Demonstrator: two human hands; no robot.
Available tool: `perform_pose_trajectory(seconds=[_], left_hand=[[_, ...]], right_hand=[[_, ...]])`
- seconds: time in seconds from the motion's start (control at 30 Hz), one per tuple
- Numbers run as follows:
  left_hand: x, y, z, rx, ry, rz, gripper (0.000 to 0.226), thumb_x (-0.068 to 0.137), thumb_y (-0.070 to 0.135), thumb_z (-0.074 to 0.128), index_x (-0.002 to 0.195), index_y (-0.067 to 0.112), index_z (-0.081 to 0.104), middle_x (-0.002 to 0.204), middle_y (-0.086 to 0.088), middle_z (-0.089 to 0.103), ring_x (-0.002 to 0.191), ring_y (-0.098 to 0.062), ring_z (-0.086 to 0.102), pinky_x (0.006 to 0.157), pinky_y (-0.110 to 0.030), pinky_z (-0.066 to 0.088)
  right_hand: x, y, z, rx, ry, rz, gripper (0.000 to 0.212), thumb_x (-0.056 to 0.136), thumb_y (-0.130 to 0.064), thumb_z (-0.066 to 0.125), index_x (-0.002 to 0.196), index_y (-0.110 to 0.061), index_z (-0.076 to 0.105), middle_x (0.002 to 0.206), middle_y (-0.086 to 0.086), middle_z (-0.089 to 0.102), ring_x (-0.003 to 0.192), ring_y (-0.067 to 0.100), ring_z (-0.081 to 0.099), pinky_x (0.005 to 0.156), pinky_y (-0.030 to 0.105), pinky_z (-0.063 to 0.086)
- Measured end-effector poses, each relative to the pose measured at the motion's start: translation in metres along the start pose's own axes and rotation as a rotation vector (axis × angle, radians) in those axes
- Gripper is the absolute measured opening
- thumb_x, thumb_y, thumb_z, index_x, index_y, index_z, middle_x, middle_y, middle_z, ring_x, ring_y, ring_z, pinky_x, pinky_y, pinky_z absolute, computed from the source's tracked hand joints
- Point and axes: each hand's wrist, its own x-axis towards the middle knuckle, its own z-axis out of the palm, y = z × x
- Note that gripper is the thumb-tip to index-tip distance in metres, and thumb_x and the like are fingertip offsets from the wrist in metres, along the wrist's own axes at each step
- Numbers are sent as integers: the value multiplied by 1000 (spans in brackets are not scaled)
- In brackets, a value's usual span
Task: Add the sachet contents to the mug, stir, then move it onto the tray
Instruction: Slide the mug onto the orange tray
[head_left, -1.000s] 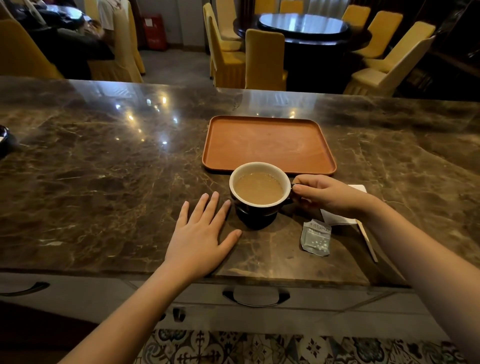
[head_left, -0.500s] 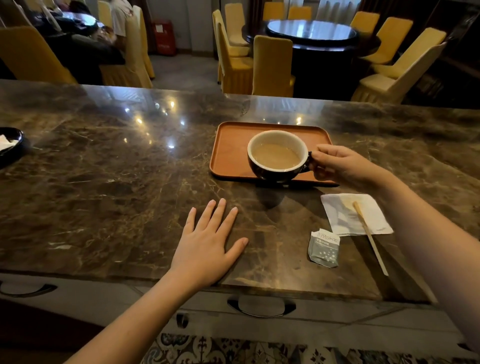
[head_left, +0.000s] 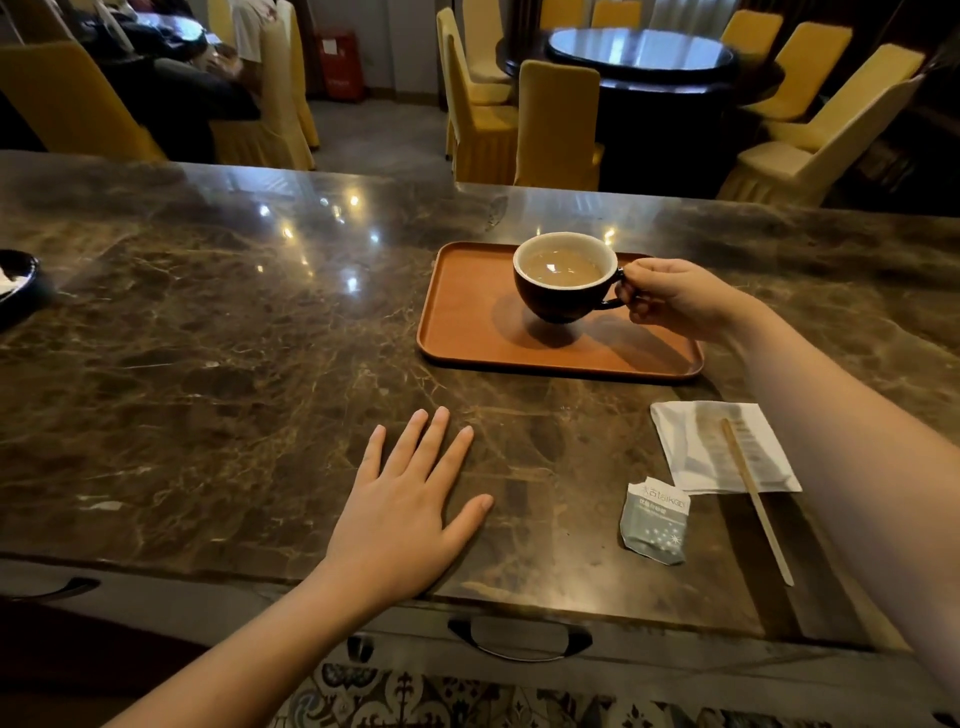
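A dark mug (head_left: 563, 288) with a white inside holds light brown drink. My right hand (head_left: 675, 299) grips its handle and holds it just above the middle of the orange-brown tray (head_left: 467, 332), its shadow falling on the tray floor. My left hand (head_left: 410, 509) lies flat on the marble counter near the front edge, fingers spread, holding nothing. A torn grey sachet (head_left: 655, 522) lies on the counter to the right. A wooden stirrer (head_left: 756, 499) rests across a white napkin (head_left: 696, 441) beside it.
The marble counter (head_left: 208, 364) runs wide to the left, with a dark dish (head_left: 15, 278) at its left edge. Drawer handles (head_left: 519, 636) sit below the front edge. Yellow-covered chairs (head_left: 558, 124) and a round dark table (head_left: 644, 52) stand beyond the counter.
My right hand lifted the mug off the counter and carried it away from me over the tray. The napkin and stirrer came into view. My left hand stayed flat.
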Motion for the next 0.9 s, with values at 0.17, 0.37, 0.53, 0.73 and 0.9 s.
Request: perform_pose_trajectory(seconds=[0.17,0.37,0.53,0.73,0.9], left_hand=[[-1,0,2,7,17,3,67,86,66,9,143,31,9,152,3,3,139,-12,-8,110,-41,-9],[0,0,2,7,15,3,66,87,65,11,144,30,10,153,3,3,140,-13,-7,110,-43,-6],[-1,-1,2,4,18,5,65,88,65,14,144,30,12,153,2,5,140,-13,-6,110,-42,-5],[0,0,2,12,22,4,65,89,65,15,143,30,14,153,2,8,140,-14,-2,110,-43,-3],[0,0,2,23,22,-3,65,89,65,15,143,29,16,153,2,10,140,-14,0,110,-43,-2]], right_hand=[[13,7,1,6,13,9,27,95,-25,42,73,-14,54,75,4,51,63,12,40,63,21,39],[25,12,2,19,-25,15,27,95,-25,42,74,-14,54,75,3,52,62,11,39,58,17,40],[30,13,-2,20,-65,37,27,95,-25,41,74,-14,55,75,3,52,63,11,40,57,16,40],[31,11,-4,-59,-57,63,26,95,-22,42,75,-15,57,75,2,54,65,12,43,66,22,37],[28,3,-5,-127,-92,75,24,95,-21,41,76,-16,55,75,3,50,66,12,43,67,22,38]])
